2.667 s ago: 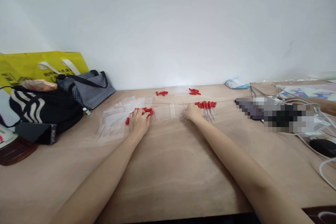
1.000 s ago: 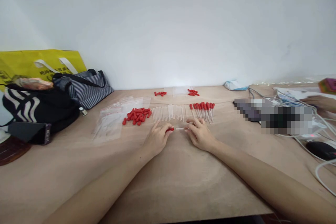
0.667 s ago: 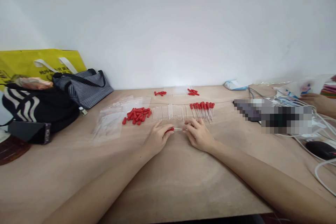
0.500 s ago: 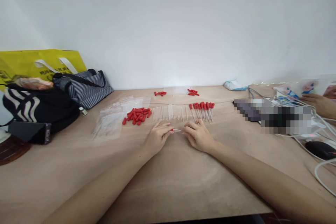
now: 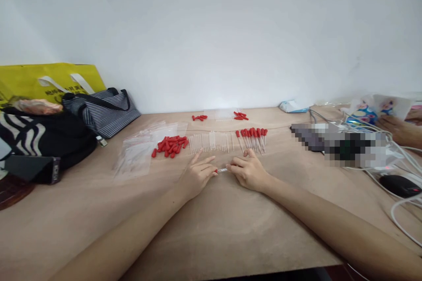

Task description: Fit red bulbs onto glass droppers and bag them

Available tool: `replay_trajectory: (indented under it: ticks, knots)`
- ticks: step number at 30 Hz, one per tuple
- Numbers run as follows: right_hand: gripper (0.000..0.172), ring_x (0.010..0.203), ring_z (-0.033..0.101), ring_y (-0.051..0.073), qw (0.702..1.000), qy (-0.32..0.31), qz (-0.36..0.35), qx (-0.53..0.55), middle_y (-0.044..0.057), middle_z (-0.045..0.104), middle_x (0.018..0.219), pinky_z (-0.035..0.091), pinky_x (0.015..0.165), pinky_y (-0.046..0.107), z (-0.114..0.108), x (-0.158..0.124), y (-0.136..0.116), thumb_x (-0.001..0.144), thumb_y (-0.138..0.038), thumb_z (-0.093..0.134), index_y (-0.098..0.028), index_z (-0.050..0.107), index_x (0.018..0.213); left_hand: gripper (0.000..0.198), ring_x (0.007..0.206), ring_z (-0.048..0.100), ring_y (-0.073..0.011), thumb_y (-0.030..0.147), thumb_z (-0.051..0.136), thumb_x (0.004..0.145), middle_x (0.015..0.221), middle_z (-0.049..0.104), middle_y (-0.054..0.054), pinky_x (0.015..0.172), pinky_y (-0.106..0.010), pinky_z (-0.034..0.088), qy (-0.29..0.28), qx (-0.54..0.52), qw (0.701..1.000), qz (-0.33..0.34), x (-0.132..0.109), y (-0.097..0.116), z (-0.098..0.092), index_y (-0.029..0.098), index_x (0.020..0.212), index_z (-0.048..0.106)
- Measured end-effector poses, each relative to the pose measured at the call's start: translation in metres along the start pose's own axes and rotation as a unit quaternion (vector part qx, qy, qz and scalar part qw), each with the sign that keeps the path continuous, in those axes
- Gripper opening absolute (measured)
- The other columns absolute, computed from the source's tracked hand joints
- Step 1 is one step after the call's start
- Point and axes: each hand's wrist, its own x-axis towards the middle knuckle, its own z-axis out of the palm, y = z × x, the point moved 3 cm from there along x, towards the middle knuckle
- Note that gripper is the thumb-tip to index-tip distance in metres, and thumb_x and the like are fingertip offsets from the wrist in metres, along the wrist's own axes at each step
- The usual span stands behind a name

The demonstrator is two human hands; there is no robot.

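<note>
Clear plastic bags (image 5: 133, 153), contents indistinct; left fingers (image 5: 207, 169) tight around a red bulb (image 5: 216, 171), right fingers (image 5: 236, 168) around a tube (image 5: 222, 170).

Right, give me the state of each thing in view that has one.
Left hand, closed on red cap
Right hand, closed on clear tube
Loose caps, piled
Tube row, uncapped, side by side
Capped tubes, lying close together
Clear bags, flat, overlapping
Yellow bag, upright
Striped bag, tilted
Black bag, slumped

Left grip (image 5: 198, 174) near right grip (image 5: 247, 172), both pinched.
</note>
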Motion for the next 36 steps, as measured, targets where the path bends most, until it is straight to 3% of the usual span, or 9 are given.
replay_trajectory:
  ticks: [21, 25, 32, 36]
  knots:
    - [0.028, 0.058, 0.038, 0.012, 0.997, 0.027, 0.008, 0.073, 0.002, 0.051, 0.063, 0.024, 0.064, 0.028, 0.003, 0.006, -0.013, 0.084, -0.017, 0.035, -0.015, 0.060, 0.072, 0.016, 0.089, 0.060, -0.0147, 0.018, 0.042, 0.084, 0.075, 0.065, -0.003, 0.099, -0.042, 0.032, -0.029, -0.024, 0.999, -0.014, 0.003, 0.009, -0.001, 0.016, 0.079, 0.056]
    - [0.028, 0.058, 0.039, 0.012, 0.997, 0.018, 0.011, 0.072, 0.003, 0.052, 0.063, 0.024, 0.064, 0.028, 0.003, 0.008, -0.012, 0.086, -0.018, 0.036, -0.014, 0.061, 0.074, 0.016, 0.091, 0.059, -0.0155, 0.019, 0.042, 0.085, 0.078, 0.067, -0.003, 0.098, -0.042, 0.032, -0.039, -0.023, 0.999, -0.018, 0.003, 0.005, -0.001, 0.017, 0.082, 0.058]
    - [0.023, 0.065, 0.044, 0.012, 0.998, 0.031, 0.012, 0.057, 0.003, 0.056, 0.069, 0.024, 0.069, 0.029, -0.005, 0.007, -0.007, 0.086, -0.020, 0.039, -0.016, 0.061, 0.093, 0.015, 0.093, 0.058, -0.0184, 0.027, 0.048, 0.083, 0.084, 0.068, 0.000, 0.095, -0.045, 0.031, -0.020, -0.013, 0.999, -0.044, 0.000, -0.009, -0.008, 0.020, 0.081, 0.061]
    - [0.021, 0.069, 0.044, 0.014, 1.000, 0.012, 0.010, 0.001, 0.002, 0.059, 0.071, 0.023, 0.070, 0.032, -0.006, 0.006, -0.008, 0.084, -0.020, 0.042, -0.018, 0.063, 0.086, 0.016, 0.097, 0.056, -0.0193, 0.026, 0.046, 0.085, 0.090, 0.068, 0.000, 0.096, -0.047, 0.028, -0.051, -0.003, 0.998, -0.037, -0.003, -0.010, -0.006, 0.022, 0.086, 0.061]
